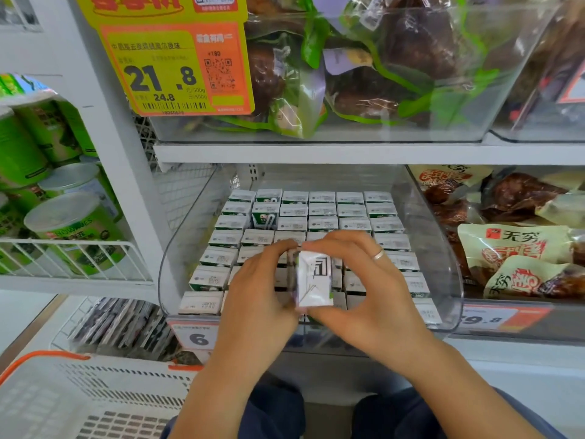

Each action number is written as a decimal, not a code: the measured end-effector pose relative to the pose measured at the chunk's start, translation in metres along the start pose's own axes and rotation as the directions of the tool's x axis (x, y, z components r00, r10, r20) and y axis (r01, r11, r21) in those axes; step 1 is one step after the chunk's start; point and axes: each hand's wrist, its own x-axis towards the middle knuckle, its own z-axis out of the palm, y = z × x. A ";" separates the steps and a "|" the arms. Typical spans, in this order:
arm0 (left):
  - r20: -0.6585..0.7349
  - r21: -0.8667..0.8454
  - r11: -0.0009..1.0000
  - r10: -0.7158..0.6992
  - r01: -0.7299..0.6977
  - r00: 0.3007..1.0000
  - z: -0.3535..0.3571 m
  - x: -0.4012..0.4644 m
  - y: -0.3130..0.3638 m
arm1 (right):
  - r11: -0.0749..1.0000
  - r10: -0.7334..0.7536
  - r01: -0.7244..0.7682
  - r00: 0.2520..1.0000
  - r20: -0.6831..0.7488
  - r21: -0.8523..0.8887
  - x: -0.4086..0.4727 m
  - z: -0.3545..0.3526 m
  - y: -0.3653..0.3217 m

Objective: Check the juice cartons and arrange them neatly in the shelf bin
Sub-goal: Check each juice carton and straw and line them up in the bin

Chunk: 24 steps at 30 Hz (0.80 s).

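Between the hands, one juice carton (313,282) is held, pinched by left hand (259,289) and right hand (364,286); beyond them, the shelf bin (443,280) is judged nearly filled, one raised carton (265,217) remaining unaligned.

white shelf (348,153), clear bin (177,248) on it, cartons (323,210) in rows

Clear glossy plastic bin (177,248)
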 end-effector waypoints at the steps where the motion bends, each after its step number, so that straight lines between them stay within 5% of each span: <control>1: 0.017 -0.006 1.000 0.014 -0.014 1.000 0.000 0.000 0.001 | 0.999 0.039 -0.038 0.999 -0.026 0.038 0.001 -0.002 -0.001; 3: 0.055 -0.040 0.998 0.045 -0.043 0.997 -0.001 -0.001 0.004 | 0.966 0.194 -0.174 0.977 -0.087 0.192 0.004 -0.008 -0.002; 7: 0.005 -0.080 0.993 0.083 -0.082 0.997 -0.002 -0.003 0.013 | 0.718 0.537 -0.396 0.839 -0.093 0.572 0.013 -0.016 0.006; 13: -0.216 -0.186 0.970 0.113 -0.155 0.970 -0.005 -0.004 0.017 | 0.601 0.637 -0.533 0.769 0.045 0.596 0.016 -0.012 0.016; 16: -0.220 -0.250 0.959 0.075 -0.130 0.973 -0.005 -0.004 0.020 | 0.616 0.647 -0.588 0.757 0.088 0.524 0.019 -0.006 0.024; 19: -0.245 -0.221 0.964 0.092 -0.148 0.965 -0.011 0.002 0.019 | 0.749 0.539 -0.527 0.837 0.095 0.401 0.019 -0.001 0.029; 22: -0.277 -0.140 0.980 0.102 -0.145 0.955 -0.025 0.021 0.007 | 0.913 0.402 -0.396 0.913 0.066 -0.096 0.019 -0.005 0.040; 24: -0.271 -0.011 0.992 0.117 -0.124 0.955 -0.037 0.038 -0.003 | 0.873 0.354 -0.262 0.920 0.165 -0.413 0.018 -0.007 0.047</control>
